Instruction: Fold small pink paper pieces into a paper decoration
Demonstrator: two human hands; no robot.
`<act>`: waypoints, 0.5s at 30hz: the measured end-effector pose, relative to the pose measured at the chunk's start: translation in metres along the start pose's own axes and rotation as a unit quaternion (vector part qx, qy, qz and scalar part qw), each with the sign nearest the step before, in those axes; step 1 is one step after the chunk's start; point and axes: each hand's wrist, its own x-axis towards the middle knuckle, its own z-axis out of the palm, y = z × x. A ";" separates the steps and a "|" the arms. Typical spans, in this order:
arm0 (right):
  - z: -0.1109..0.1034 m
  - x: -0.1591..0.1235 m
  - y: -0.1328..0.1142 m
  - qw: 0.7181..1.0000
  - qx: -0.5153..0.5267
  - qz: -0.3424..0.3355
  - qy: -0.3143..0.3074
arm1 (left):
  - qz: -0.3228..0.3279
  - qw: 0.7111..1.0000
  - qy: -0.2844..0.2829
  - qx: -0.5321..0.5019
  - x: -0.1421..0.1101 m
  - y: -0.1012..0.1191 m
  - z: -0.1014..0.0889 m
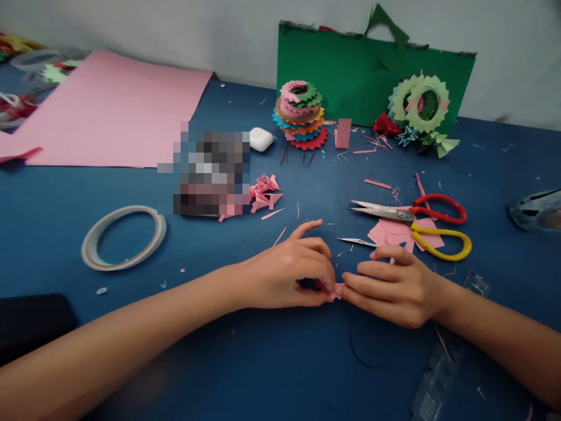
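Observation:
My left hand (287, 272) and my right hand (394, 286) meet fingertip to fingertip low on the blue table (263, 362). Between them they pinch a small piece of pink paper (335, 290), mostly hidden by the fingers. My left index finger sticks out straight. Just beyond my right hand lie pink paper squares (390, 233), a pair of red-handled scissors (433, 209) and a pair of yellow-handled scissors (442, 242).
A tape ring (124, 237) lies at the left. Folded pink pieces (264, 193) sit mid-table by a white earbud case (261, 139). Behind are a stack of paper rings (301, 114), a paper wreath (421, 104), green card (350, 76) and a pink sheet (109, 108).

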 end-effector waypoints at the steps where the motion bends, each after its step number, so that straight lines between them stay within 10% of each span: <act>1: 0.000 0.000 0.000 1.000 0.002 0.001 0.000 | 0.001 1.000 0.002 -0.002 0.000 0.000 0.000; 15: 0.003 -0.007 -0.002 0.998 -0.007 -0.016 0.053 | 0.064 0.993 0.098 -0.001 -0.002 0.001 0.007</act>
